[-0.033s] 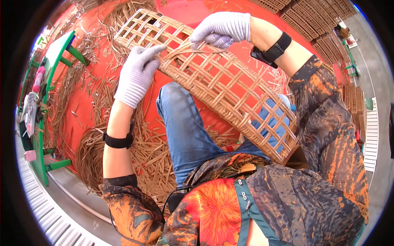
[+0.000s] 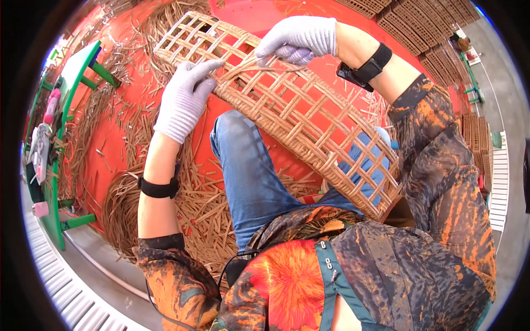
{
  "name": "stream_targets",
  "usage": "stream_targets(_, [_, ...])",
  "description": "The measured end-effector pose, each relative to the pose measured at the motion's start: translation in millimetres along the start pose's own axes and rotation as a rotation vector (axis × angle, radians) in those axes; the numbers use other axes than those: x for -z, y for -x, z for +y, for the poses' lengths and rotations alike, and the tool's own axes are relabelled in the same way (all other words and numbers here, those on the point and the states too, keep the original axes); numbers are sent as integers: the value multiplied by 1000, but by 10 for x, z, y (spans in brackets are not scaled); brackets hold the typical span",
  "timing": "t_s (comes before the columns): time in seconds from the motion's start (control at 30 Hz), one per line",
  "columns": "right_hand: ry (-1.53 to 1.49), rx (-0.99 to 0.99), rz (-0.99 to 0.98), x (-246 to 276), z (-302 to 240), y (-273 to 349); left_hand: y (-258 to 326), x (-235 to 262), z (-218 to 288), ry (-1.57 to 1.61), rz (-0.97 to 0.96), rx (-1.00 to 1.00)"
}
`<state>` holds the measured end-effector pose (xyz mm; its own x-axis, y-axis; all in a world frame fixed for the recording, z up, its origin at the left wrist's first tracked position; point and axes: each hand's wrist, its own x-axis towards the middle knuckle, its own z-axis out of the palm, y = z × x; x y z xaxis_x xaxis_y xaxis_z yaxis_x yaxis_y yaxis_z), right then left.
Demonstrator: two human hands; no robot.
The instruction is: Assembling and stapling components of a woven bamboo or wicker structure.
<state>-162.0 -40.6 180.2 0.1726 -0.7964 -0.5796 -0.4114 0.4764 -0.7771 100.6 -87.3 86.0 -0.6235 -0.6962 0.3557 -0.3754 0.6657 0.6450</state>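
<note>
A long open-lattice wicker basket (image 2: 293,129) of brown strips slants across my knees, from the upper left down to the lower right. My left hand (image 2: 186,99), in a pale knitted glove, is closed on its near rim, thumb and forefinger at the edge. Above the lattice my right hand (image 2: 298,41), gloved the same way, has its fingers curled in a pinch. A loose wicker strand (image 2: 241,68) runs from the rim near my left fingertips to the right hand's fingers. The fingertips of the right hand are partly hidden.
Cut strips (image 2: 201,220) litter the red floor around my legs. A coil of long strands (image 2: 122,207) lies at the left. Beyond it stands a green bench (image 2: 61,138) with small things on it. Stacked woven baskets (image 2: 411,25) fill the far right.
</note>
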Motion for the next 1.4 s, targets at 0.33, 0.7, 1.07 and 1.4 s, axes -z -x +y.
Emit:
stream_targets(0.33, [826,364,212,-234,-118,37,1,-49,-52,3,3,37])
stream_targets(0.7, [1001,538,452,-444,-66,-325,93,-142,-146,47,116,-27])
stream_targets(1.07, [1072,451,485,-407,-83,-398,133,-194,-142,153,156,-10])
stream_targets(1.4, [756,274,208,-371,-255,-377,171,-237,-183,252,194,6])
